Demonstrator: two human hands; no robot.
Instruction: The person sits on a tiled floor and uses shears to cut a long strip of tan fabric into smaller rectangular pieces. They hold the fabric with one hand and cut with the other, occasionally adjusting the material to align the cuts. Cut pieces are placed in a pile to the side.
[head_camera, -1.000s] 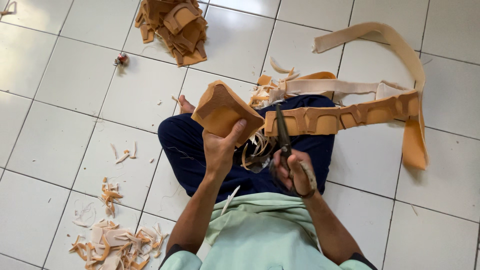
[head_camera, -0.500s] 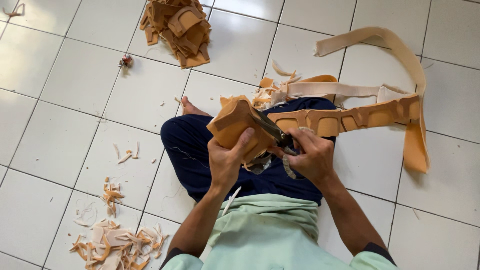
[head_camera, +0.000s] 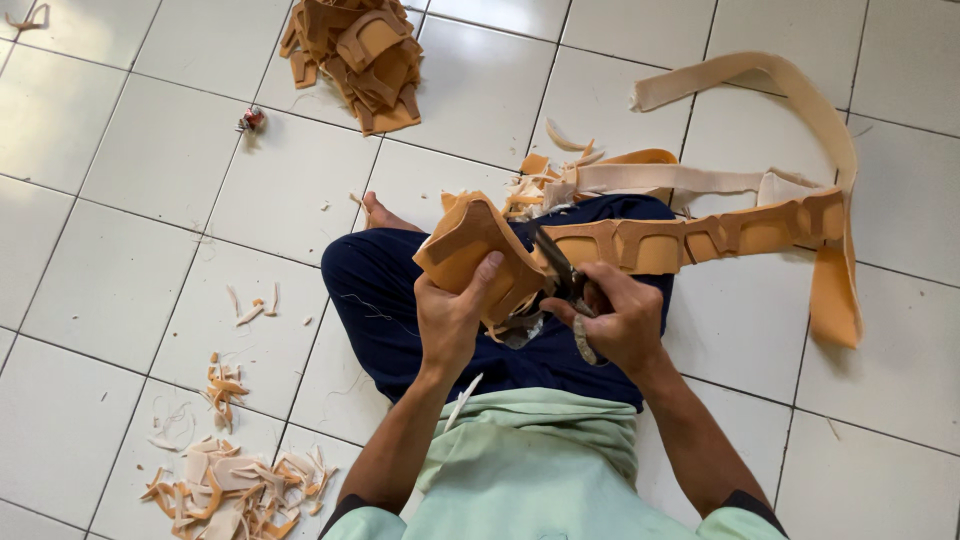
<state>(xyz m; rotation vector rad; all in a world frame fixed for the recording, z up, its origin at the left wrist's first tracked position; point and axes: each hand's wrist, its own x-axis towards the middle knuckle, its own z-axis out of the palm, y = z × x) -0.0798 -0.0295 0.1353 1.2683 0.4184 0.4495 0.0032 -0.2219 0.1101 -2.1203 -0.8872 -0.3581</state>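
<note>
I sit cross-legged on a white tiled floor in dark blue trousers (head_camera: 400, 300). My left hand (head_camera: 452, 318) grips a tan foam piece (head_camera: 468, 245) with cut-out shapes, held over my lap. My right hand (head_camera: 618, 322) is closed on dark scissors (head_camera: 556, 265), whose blades meet the right edge of that piece. A long tan strip (head_camera: 690, 238) with repeated cut-outs runs from beside the scissors out to the right across my leg.
A heap of cut tan pieces (head_camera: 360, 55) lies at the top of the floor. Scraps (head_camera: 235, 490) are scattered at the lower left. A pale strap (head_camera: 800, 100) loops at the upper right. A small red object (head_camera: 250, 119) lies left of the heap.
My right hand has come up with the scissors from my lap to the edge of the foam piece, and my left hand has turned and tilted that piece toward the blades.
</note>
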